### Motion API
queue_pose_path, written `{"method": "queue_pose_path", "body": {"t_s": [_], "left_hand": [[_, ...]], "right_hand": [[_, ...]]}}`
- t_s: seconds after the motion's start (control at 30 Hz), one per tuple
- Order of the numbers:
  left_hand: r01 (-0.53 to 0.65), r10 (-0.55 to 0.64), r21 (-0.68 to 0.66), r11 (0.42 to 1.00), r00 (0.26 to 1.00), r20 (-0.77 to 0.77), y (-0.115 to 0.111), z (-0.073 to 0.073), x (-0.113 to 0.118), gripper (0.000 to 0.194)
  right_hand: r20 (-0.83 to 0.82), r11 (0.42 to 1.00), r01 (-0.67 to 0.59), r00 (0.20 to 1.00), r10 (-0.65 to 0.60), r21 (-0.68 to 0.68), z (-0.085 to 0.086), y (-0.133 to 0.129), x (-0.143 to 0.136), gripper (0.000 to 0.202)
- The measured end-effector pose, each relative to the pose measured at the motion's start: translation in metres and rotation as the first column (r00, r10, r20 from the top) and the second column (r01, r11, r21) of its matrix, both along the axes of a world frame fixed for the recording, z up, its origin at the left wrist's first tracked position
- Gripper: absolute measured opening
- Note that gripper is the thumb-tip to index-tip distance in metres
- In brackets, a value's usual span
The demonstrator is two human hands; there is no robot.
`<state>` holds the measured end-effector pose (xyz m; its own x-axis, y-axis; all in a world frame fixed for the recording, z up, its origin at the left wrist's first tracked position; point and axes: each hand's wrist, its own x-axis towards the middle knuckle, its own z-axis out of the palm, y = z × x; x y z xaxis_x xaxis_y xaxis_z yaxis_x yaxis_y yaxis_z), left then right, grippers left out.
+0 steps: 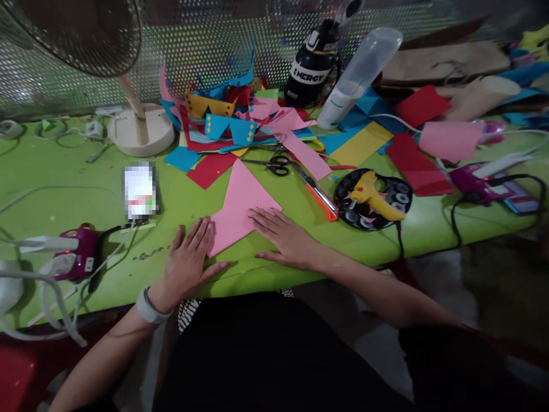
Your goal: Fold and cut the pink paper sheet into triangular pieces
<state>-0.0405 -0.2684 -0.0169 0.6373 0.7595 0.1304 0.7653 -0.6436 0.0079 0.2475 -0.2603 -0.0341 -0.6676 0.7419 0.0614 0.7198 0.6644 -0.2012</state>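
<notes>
Left hand (189, 260) flat, fingers spread, right hand (285, 237) flat — palms down, forearms angled inward

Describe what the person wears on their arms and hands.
Both forearms are bare, with no sleeves in view. The left hand has a light grey band around its wrist. The right hand wears nothing: no rings, glove or watch show.

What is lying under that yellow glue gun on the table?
The yellow glue gun rests on a round black tray with ringed hollows, set on the green table. What lies in the hollows beneath the gun is covered.
</notes>
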Motion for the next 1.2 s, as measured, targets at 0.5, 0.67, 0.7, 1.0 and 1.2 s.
{"method": "queue_pose_path", "body": {"t_s": [0.5,0.67,0.7,1.0,1.2], "left_hand": [[-0.109,0.11,-0.097,0.989,0.994,0.002,0.004,0.0,0.0,0.055],[-0.098,0.097,-0.08,0.992,0.995,-0.016,0.003,-0.001,-0.002,0.051],[-0.097,0.095,-0.076,0.992,0.995,-0.018,0.003,0.0,-0.002,0.051],[-0.178,0.178,-0.033,0.983,0.984,-0.01,-0.002,0.004,0.003,0.055],[-0.004,0.001,0.054,0.999,0.998,0.067,-0.011,0.014,0.024,0.067]], "right_hand": [[0.009,1.0,0.018,1.0,-0.018,-0.01,0.002,-0.002,-0.003,0.084],[0.009,1.0,0.013,1.0,-0.013,-0.011,0.003,-0.002,-0.003,0.078],[0.01,1.0,0.013,1.0,-0.013,-0.011,0.003,-0.002,-0.003,0.076],[0.016,0.999,0.035,0.999,-0.035,-0.018,0.003,-0.002,-0.005,0.079],[0.023,0.999,0.042,0.999,-0.042,-0.004,0.002,-0.002,-0.006,0.077]]}}
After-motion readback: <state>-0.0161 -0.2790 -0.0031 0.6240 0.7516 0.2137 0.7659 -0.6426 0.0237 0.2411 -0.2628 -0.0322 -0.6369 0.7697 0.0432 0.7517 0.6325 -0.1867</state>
